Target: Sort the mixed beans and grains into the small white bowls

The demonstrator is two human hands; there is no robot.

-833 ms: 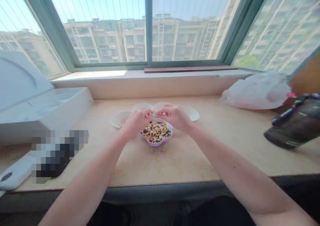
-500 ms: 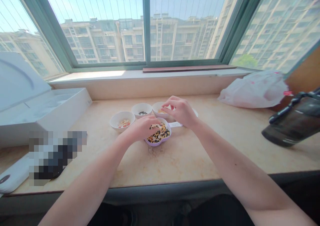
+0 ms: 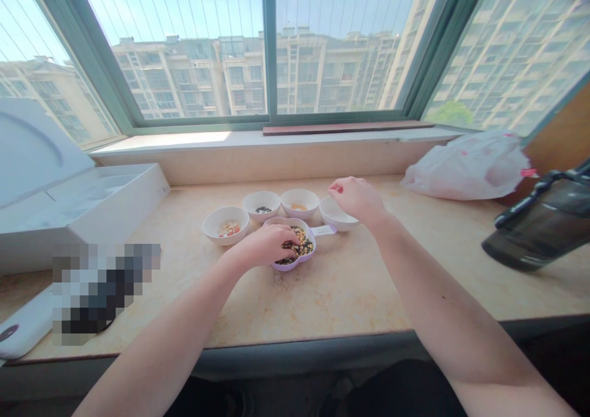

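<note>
A purple heart-shaped bowl with a handle (image 3: pixel 289 268) holds mixed beans, seeds and nuts (image 3: pixel 304 240). My left hand (image 3: pixel 265 244) rests over its left side, fingertips down among the mix, thumb and fingers apart. Over the rightmost white bowl (image 3: pixel 340 222) is my right hand (image 3: pixel 357 197), thumb and fingertips pinched together; whatever is between them is too small to make out. Behind the purple bowl, other white bowls form an arc: one with pale and reddish nuts (image 3: pixel 229 228), one with black beans (image 3: pixel 263 209), one with yellow kernels (image 3: pixel 298 207).
An open white box (image 3: pixel 115 202) stands at the left, with a pixelated dark object (image 3: pixel 106 297) and a white device (image 3: pixel 25 325) before it. To the right lie a white plastic bag (image 3: pixel 465 168) and a dark translucent jug (image 3: pixel 534 226). A window sill (image 3: pixel 221 142) runs behind.
My right hand has moved right, from the yellow-kernel bowl to above the rightmost bowl. My left hand's fingers have lowered into the mix in the purple bowl.
</note>
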